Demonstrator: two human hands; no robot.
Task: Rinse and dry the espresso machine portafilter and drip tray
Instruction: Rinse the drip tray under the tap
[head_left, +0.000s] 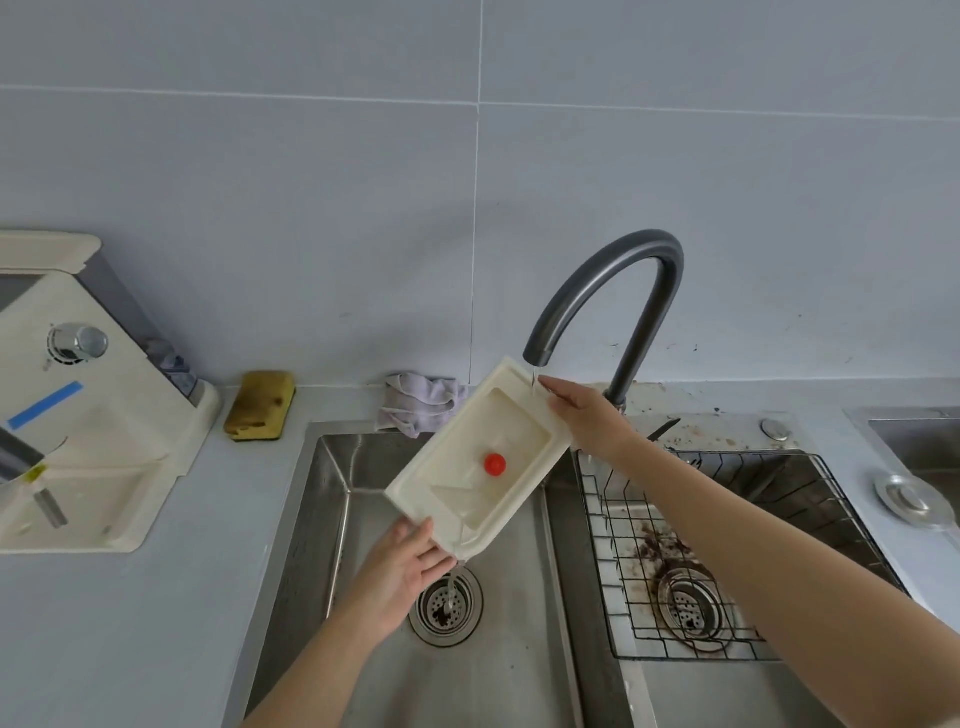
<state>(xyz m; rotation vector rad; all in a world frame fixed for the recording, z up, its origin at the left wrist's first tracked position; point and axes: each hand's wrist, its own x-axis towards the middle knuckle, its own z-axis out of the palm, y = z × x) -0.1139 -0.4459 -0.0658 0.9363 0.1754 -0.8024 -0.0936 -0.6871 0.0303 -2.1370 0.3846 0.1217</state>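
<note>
The cream drip tray (467, 483), with a red float (494, 464) in its middle, hangs tilted over the left sink basin (322, 519). My left hand (410, 566) grips its near lower corner. My right hand (587, 421) holds its far upper edge under the dark faucet (623, 291). A thin stream of water falls on the top corner and pours off the low corner toward the drain (445, 605). The cream espresso machine (88, 415) stands on the left counter. The portafilter is hard to make out at the left edge.
A yellow sponge (260, 405) and a grey cloth (421, 402) lie behind the sink. A black wire rack (727, 519) sits in the right basin over coffee grounds. A round metal lid (906, 499) lies on the right counter.
</note>
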